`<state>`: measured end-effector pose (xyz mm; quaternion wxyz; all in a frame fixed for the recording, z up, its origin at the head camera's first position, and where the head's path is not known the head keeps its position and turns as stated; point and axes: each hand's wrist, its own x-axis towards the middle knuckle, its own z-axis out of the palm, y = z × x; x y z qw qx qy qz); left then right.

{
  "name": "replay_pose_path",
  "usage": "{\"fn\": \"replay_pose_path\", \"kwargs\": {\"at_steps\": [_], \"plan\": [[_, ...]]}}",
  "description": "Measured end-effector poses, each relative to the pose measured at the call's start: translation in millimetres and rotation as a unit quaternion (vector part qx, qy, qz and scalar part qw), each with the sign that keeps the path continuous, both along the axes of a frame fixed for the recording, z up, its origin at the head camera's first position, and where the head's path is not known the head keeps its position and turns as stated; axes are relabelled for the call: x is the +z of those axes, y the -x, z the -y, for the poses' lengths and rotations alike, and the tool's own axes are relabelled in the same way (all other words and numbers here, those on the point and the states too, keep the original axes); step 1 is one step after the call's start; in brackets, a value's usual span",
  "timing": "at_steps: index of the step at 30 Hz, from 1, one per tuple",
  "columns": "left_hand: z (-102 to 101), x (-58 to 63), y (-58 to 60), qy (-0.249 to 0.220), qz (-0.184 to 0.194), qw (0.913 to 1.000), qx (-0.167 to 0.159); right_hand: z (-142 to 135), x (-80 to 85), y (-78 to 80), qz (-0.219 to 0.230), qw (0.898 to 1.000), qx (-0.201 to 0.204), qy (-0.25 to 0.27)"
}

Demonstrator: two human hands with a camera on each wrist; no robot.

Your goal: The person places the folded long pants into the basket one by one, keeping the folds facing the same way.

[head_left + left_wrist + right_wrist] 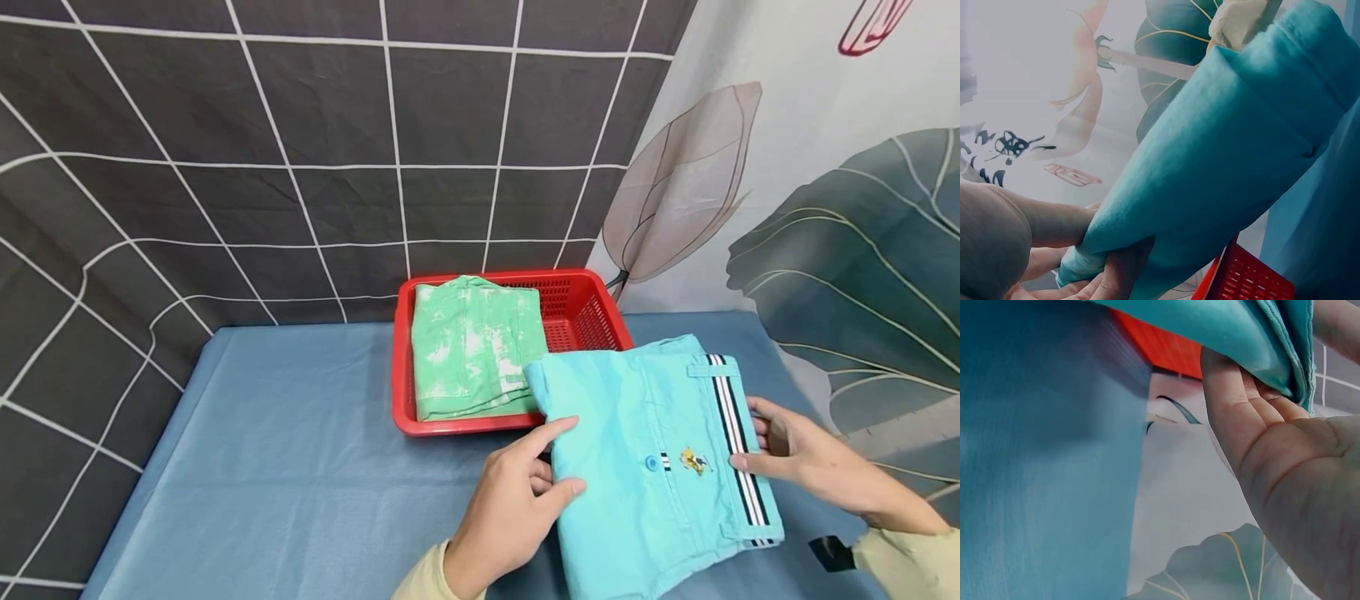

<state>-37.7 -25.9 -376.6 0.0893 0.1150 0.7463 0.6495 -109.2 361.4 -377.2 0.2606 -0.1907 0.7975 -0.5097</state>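
Observation:
Folded turquoise shorts (622,467) are held up between both hands, in front of the basket. Along their right side runs a black-and-white striped waistband, with a blue button and a small yellow embroidered figure nearby. My left hand (517,496) grips the folded left edge, thumb on the near face and other fingers partly behind the cloth. At the waistband, my right hand (802,450) pinches the cloth with the thumb in front. The right wrist view shows fingers (1229,394) beneath the turquoise fabric. A red plastic basket (402,367) holds a folded green-and-white garment (480,350) on its left side.
The basket stands at the back of a table with a blue cover (300,450), against a dark grey cloth with a white grid (322,108). To the right hangs a white cloth printed with large leaves (862,258). The shorts overlap the basket's front right corner in the head view.

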Motion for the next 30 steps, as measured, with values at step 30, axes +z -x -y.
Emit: {"fn": "replay_pose_path", "kwargs": {"at_steps": [30], "plan": [[12.3,2.0,5.7,-0.010,0.006,0.9994,0.033,17.1,1.8,0.0,-0.034,0.999,-0.019,-0.006]]}}
